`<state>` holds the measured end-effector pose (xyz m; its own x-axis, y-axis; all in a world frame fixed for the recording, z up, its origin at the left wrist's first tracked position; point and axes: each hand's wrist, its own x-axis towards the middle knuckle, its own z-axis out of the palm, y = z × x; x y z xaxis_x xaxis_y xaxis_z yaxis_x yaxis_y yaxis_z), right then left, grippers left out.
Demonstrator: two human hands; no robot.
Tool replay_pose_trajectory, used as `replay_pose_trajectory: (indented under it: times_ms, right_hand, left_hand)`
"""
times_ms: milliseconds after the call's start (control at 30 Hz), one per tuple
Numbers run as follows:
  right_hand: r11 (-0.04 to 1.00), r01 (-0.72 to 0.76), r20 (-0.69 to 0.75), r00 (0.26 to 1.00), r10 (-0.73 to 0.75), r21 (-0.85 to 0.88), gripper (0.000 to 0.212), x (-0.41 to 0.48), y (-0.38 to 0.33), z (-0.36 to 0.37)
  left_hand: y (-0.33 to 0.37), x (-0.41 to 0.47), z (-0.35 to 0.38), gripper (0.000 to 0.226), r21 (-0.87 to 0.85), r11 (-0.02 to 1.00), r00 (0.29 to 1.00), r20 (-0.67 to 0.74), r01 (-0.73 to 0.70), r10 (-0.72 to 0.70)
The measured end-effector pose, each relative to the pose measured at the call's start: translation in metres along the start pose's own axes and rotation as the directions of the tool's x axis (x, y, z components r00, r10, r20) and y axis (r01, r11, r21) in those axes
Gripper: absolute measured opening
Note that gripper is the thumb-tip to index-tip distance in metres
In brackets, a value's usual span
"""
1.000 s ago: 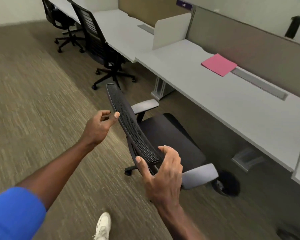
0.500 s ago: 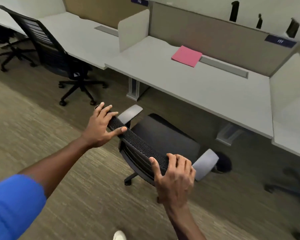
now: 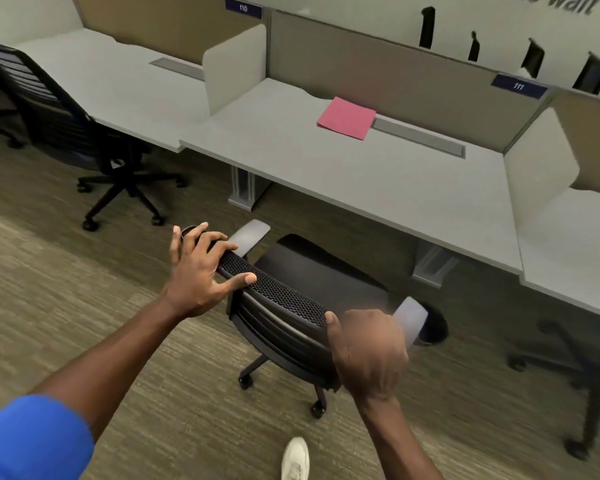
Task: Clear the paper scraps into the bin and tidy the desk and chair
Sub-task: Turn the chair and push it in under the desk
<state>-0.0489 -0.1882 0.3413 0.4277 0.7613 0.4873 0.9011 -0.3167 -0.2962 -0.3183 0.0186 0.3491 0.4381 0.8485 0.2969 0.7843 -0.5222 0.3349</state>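
Both hands are gripping the top edge of the chair back (image 3: 274,292) right now. The left hand (image 3: 201,271), centre-left of the frame, is lying over one end with fingers spread and thumb hooked along the mesh rim. The right hand (image 3: 368,351), lower centre-right, is curled into a closed grip at the other end, though it's blurry so I can't make out each finger. Holding both corners like that is probably giving steering control, since the chair (image 3: 312,271) is sitting on casters and would swivel if pushed from one side.

The seat is pointing toward the desk (image 3: 378,181) in the middle of the frame, just in front of its edge and not tucked under yet, so I'm guessing the chair-tidying bit is what's going on. A pink paper (image 3: 347,117) is lying flat near the back of the desk, beside the cable slot. No loose scraps or bin are showing anywhere. Another chair (image 3: 59,112) is standing at the neighbouring desk, upper left.
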Motion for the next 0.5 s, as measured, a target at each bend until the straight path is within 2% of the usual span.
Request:
replay_pose_trajectory:
  times_ms: [167, 500]
  right_hand:
    - [1.000, 0.007, -0.006, 1.000, -0.007, -0.006, 0.051, 0.028, 0.019, 0.010]
    - [1.000, 0.005, 0.020, 1.000, -0.005, 0.009, 0.058, 0.098, 0.071, 0.040]
  left_hand:
    - [0.009, 0.023, 0.012, 0.085, 0.022, 1.000, 0.999, 0.036, -0.008, 0.007]
    - [0.010, 0.087, 0.038, 0.073, 0.103, 0.987, 0.988, 0.109, -0.124, 0.112]
